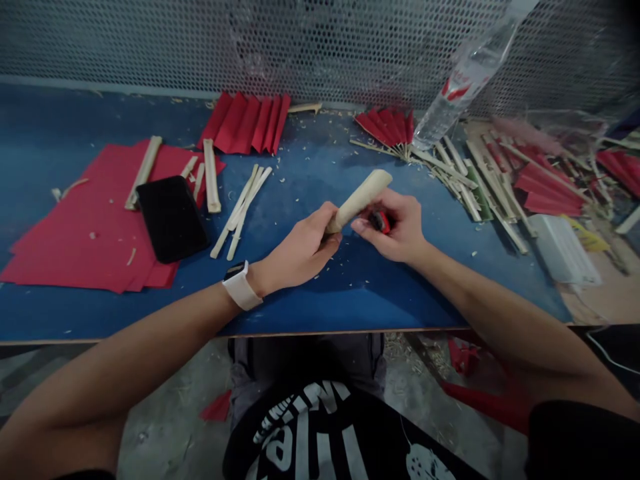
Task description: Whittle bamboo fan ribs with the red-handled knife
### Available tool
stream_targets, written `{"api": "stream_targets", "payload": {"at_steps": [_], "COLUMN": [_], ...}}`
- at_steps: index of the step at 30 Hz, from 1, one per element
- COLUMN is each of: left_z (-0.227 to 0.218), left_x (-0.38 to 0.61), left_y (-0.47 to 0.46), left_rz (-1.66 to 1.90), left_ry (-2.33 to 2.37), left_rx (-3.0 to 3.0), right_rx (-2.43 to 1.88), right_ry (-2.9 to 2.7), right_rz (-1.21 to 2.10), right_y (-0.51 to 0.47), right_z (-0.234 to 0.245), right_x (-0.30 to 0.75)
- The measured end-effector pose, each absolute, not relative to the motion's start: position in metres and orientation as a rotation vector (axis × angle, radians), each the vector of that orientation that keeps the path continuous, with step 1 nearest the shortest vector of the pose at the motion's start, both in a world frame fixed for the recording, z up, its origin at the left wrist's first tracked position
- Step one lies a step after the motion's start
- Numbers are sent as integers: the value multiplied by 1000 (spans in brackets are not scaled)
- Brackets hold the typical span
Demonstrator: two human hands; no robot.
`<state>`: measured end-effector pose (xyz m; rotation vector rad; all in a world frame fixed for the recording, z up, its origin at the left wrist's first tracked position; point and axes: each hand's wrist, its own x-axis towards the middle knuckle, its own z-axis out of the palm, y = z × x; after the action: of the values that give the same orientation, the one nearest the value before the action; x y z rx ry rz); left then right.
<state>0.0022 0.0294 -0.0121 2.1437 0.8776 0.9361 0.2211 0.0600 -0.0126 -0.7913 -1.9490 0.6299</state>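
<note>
My left hand (305,245), with a watch (243,285) on its wrist, is closed round the lower end of a pale split bamboo piece (363,197). The piece slants up and to the right, above the blue table. My right hand (397,227) is beside its upper part, fingers curled round a red-and-black handled tool (382,221) that looks like a utility knife. Its blade is hidden. Left of my hands, several thin bamboo strips (245,207) lie crossed on the table.
Red paper sheets (90,227) lie at left under a black phone (173,219) and bamboo pieces (211,177). Pleated red paper (247,123) and a red fan (387,127) lie farther back. A plastic bottle (465,83) stands by the mesh panel (165,47); bamboo sticks (493,177) are heaped at right.
</note>
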Motion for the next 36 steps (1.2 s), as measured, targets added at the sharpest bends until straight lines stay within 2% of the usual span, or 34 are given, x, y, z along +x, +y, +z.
{"api": "stream_targets", "payload": {"at_steps": [6, 10, 18, 36], "left_z": [-15, -13, -8, 9], "left_x": [3, 2, 7, 3], "left_y": [30, 28, 31, 28], "left_rz": [926, 928, 934, 994], "left_ry": [862, 880, 735, 675], "left_rx": [2291, 2154, 1412, 945], "right_rx": [-677, -636, -810, -1087], "right_ry": [-1988, -1980, -1987, -2233], "right_rz": [439, 372, 436, 487], "right_y": [59, 60, 59, 62], "right_z": [-13, -12, -6, -1], "right_x": [219, 217, 214, 214]}}
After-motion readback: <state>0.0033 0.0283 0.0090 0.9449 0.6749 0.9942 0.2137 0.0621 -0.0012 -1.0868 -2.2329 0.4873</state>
